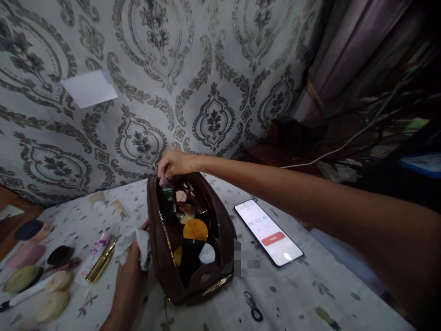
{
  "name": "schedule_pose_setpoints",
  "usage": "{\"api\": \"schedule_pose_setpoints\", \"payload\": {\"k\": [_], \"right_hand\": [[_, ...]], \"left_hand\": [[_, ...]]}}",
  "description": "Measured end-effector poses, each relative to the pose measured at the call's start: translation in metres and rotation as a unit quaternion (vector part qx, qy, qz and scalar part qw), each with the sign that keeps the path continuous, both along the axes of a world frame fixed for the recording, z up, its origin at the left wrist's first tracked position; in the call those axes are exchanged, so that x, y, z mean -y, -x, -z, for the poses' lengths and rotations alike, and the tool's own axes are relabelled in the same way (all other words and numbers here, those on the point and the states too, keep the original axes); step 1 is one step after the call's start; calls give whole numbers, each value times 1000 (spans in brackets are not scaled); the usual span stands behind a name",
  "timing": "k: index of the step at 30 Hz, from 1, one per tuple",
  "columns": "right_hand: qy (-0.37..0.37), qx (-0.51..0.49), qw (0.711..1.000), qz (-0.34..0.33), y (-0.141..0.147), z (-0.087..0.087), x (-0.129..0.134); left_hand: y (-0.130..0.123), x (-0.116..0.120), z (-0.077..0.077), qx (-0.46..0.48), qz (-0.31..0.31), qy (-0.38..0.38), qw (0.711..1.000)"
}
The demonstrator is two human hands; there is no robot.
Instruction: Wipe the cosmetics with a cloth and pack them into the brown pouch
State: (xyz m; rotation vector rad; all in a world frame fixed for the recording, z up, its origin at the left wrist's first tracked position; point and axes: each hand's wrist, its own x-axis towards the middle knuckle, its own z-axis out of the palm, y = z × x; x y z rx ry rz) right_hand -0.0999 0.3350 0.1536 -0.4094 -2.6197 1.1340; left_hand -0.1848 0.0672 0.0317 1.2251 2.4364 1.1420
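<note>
A brown zippered bag (156,257) stands wide open on the patterned cloth, filled with cosmetics. Inside it show a green-capped bottle (167,192), an orange round item (195,229), a gold compact (186,213) and a white round item (207,253). My right hand (175,164) reaches over the bag's far end, its fingers pinched on a small pale pink item (163,180) just above the green cap. At the bag's left side, my left hand (132,271) holds a crumpled white cloth (138,246) against the bag; part of that hand is hidden.
Lying right of the bag, a phone (268,233) shows a running timer. On the left lie gold tubes (102,260), a pink-and-white tube (94,257), a white-handled brush (32,292), sponges (53,305) and small tubes (120,209). Patterned wall covering (213,115) rises behind.
</note>
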Motion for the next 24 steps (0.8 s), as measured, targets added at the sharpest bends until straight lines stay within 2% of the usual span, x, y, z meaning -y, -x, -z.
{"api": "schedule_pose_setpoints", "payload": {"k": [6, 13, 24], "right_hand": [[82, -32, 993, -81, 2, 10, -13], [213, -36, 969, -121, -4, 2, -16], [216, -7, 973, -78, 1, 8, -9]], "left_hand": [[0, 0, 0, 9, 3, -12, 1000], [3, 0, 4, -2, 9, -23, 1000], [3, 0, 8, 42, 15, -10, 999]]}}
